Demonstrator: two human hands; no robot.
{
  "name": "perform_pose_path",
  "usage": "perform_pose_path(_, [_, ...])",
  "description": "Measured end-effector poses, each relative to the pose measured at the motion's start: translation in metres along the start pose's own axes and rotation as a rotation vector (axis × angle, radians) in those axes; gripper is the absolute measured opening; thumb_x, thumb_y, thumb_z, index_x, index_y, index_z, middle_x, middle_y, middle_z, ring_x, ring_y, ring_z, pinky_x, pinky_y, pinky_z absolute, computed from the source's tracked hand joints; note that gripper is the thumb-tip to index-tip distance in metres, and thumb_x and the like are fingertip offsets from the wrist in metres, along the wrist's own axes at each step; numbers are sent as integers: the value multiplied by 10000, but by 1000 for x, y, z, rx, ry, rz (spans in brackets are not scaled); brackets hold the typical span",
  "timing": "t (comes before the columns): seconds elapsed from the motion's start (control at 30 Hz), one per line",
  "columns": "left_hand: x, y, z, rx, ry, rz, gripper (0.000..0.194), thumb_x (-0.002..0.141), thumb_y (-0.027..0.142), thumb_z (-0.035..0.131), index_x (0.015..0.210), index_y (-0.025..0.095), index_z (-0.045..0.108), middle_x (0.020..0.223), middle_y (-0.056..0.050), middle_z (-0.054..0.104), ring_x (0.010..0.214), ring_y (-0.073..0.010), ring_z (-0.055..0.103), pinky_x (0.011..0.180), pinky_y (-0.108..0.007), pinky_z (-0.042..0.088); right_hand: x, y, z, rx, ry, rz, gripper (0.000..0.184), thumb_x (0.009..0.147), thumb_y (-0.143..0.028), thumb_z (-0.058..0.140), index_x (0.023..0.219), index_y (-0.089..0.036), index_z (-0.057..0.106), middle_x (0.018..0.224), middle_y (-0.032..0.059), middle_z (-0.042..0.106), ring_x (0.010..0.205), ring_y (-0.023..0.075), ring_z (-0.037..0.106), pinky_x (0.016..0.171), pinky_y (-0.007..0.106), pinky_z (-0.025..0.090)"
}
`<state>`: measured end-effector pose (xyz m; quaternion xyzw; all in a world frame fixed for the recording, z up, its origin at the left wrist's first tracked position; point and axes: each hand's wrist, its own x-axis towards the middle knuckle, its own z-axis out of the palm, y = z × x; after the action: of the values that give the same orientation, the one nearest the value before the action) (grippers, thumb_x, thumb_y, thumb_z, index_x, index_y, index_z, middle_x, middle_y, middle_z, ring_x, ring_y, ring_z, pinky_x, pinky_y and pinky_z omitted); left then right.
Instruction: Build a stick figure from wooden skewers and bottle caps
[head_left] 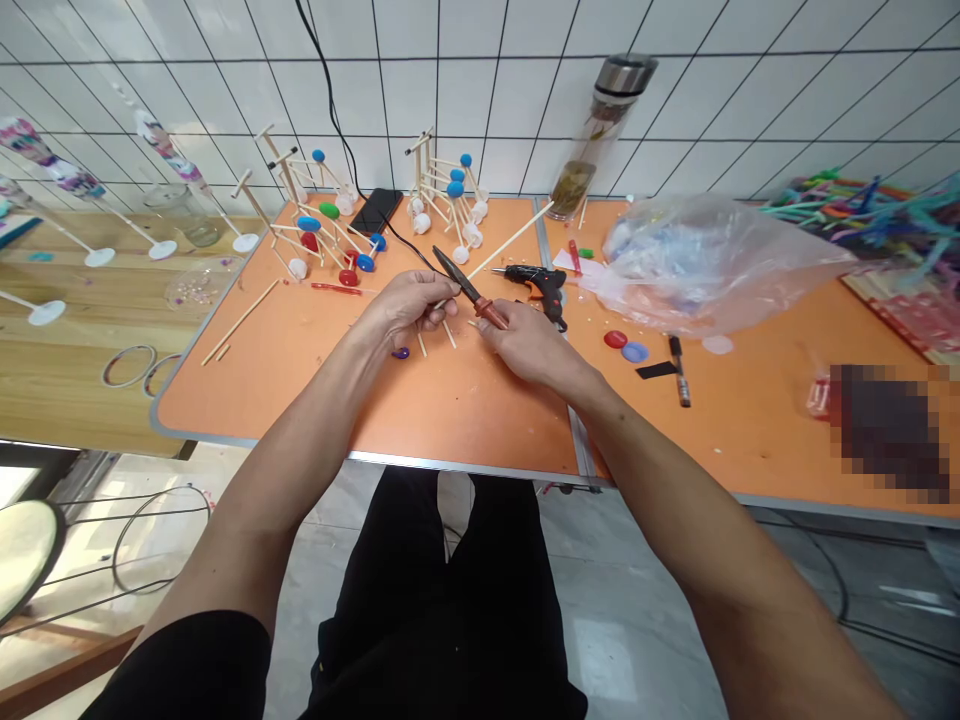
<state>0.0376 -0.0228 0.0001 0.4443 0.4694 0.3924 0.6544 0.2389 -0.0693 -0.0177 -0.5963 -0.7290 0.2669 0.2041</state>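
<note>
Black trousers (442, 590) under the worktop (465, 420); right hand (525, 345) pinches a red-handled tool (491, 314), left hand (405, 310) grip unclear; tiled wall (480, 100) behind worktop.

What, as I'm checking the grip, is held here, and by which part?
The right hand appears to grip a soldering iron by its reddish-brown handle. Whether the left hand holds anything cannot be told.
</note>
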Motion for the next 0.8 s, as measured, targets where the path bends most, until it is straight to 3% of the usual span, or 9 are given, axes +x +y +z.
perform_pose_path(0.33, [4,-6,3,95,24,45,334,985,38,691,668,140,662,558,-17,678,377,-36,450,386,-175,288,5,8,1,20,-20,17,279,1058,-378,568,824,-252,485,811,19,614,762,209,539,699,369,321])
perform_pose_path(0.6, [13,-17,1,92,15,112,290,953,82,740,678,147,675,592,-28,700,395,-42,463,400,-187,293,7,12,-1,82,10,78,274,1039,-435,562,835,-258,517,842,48,688,776,237,599,709,374,379])
perform_pose_path(0.8, [14,-12,-5,14,102,143,57,937,138,764,906,164,724,624,-4,733,404,-57,468,416,-188,298,6,14,-11,32,20,78,291,1047,-487,574,862,-268,521,877,64,713,824,260,627,722,379,406])
